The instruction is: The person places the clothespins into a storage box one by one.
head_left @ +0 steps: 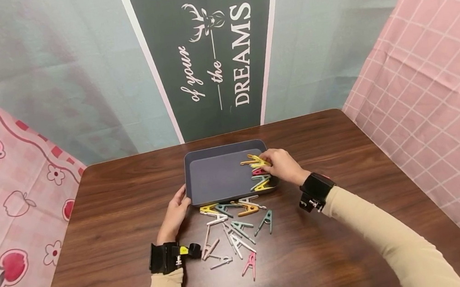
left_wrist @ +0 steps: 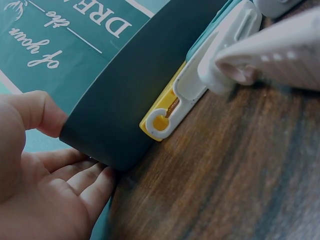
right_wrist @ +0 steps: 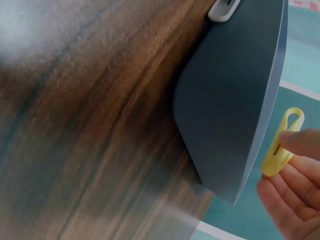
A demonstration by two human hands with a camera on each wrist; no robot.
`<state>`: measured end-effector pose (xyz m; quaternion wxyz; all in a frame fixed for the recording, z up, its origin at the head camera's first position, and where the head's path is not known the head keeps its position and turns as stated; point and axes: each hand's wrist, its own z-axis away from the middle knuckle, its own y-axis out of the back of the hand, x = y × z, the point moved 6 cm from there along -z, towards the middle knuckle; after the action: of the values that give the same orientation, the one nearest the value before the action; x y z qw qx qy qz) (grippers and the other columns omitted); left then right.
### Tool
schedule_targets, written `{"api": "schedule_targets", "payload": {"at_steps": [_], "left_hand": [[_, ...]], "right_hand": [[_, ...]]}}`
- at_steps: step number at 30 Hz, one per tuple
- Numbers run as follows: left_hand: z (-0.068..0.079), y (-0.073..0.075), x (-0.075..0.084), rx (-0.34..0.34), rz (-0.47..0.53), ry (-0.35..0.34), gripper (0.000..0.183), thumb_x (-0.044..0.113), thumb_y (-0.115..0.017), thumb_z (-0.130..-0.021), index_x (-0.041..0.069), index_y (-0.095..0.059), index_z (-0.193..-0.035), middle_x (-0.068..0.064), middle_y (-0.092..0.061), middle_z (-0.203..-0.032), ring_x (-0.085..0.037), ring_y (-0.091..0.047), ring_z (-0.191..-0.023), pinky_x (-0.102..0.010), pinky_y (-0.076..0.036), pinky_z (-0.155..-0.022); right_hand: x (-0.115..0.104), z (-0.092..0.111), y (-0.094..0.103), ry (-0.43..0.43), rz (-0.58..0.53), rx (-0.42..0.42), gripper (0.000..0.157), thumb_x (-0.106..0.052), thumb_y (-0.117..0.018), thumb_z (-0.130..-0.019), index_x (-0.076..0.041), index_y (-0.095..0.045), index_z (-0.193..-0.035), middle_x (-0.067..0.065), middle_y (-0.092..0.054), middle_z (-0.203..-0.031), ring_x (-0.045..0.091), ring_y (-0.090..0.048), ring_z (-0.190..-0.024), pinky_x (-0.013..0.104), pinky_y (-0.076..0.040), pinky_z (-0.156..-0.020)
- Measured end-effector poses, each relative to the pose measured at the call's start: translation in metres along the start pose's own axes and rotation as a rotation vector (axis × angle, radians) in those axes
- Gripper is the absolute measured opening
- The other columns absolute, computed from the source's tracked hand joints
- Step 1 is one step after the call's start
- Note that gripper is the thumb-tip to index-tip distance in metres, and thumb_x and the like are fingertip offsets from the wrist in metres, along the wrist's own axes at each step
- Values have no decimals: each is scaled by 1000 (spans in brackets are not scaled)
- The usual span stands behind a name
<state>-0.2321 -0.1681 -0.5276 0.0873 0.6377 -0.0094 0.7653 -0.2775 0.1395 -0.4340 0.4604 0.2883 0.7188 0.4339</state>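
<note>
A dark grey tray (head_left: 220,176) lies on the table. My left hand (head_left: 175,215) grips its near left corner, thumb at the rim and fingers against the outer wall, as the left wrist view shows. Over the tray's right end my right hand (head_left: 282,164) pinches a yellow clothespin (right_wrist: 284,142) between thumb and fingers. Beneath it, along the tray's right side, lie a red clothespin (head_left: 258,171), a green clothespin (head_left: 260,178), a yellow clothespin (head_left: 262,185) and an orange one, partly hidden by the hand and one another.
Several loose clothespins lie in front of the tray, among them a pink one (head_left: 250,266), a green one (head_left: 265,222) and a white one (head_left: 240,245). Some touch or overlap. The wooden table (head_left: 332,254) meets a fabric backdrop behind the tray.
</note>
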Motion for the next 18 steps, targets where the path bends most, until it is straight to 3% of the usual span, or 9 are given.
{"api": "schedule_targets", "payload": {"at_steps": [18], "left_hand": [[-1, -1, -1, 10, -10, -5, 61, -1, -38, -93, -2, -21, -152, -21, -24, -159, -35, -24, -148, -45, -24, -121]], "right_hand": [[22, -21, -6, -93, -5, 11, 28, -6, -70, -84, 5, -68, -109, 19, -70, -100, 28, -68, -90, 40, -57, -78]]}}
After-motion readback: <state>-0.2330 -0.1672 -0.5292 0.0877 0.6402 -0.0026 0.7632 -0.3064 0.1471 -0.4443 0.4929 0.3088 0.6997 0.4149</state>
